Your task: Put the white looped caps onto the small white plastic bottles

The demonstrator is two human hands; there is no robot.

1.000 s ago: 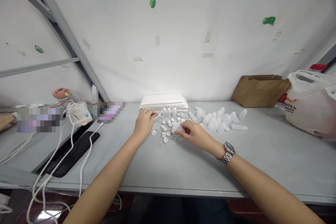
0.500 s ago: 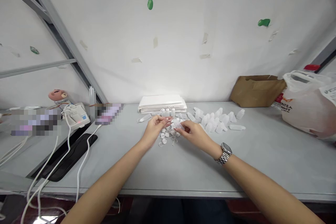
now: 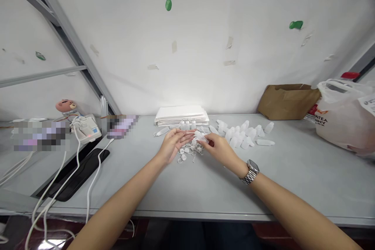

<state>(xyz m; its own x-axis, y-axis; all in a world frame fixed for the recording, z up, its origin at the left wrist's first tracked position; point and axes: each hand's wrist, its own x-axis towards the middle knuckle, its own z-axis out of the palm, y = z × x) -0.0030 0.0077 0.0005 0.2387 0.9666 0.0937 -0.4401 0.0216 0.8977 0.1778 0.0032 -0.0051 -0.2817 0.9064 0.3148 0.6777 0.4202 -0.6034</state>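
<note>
My left hand (image 3: 173,143) is raised just above the grey table (image 3: 205,183), palm up, with the fingers pinched on a small white part I cannot make out. My right hand (image 3: 218,147), with a metal watch on its wrist, pinches a small translucent plastic bottle (image 3: 201,136) whose tip nearly meets the left fingertips. Below the hands lie several small white caps (image 3: 186,151). A pile of several empty translucent bottles (image 3: 246,131) lies to the right of my right hand. Three upright bottles (image 3: 187,124) stand behind the hands.
A stack of white sheets (image 3: 181,115) lies against the wall. A brown paper bag (image 3: 288,101) and a white plastic bag (image 3: 347,113) stand at the right. At the left are a black phone (image 3: 76,174), white cables (image 3: 63,187), a charger (image 3: 86,129) and a pink figurine (image 3: 66,106).
My left hand came back from the far side of the caps, turned palm up and met my right hand. My right hand lifted the bottle toward it.
</note>
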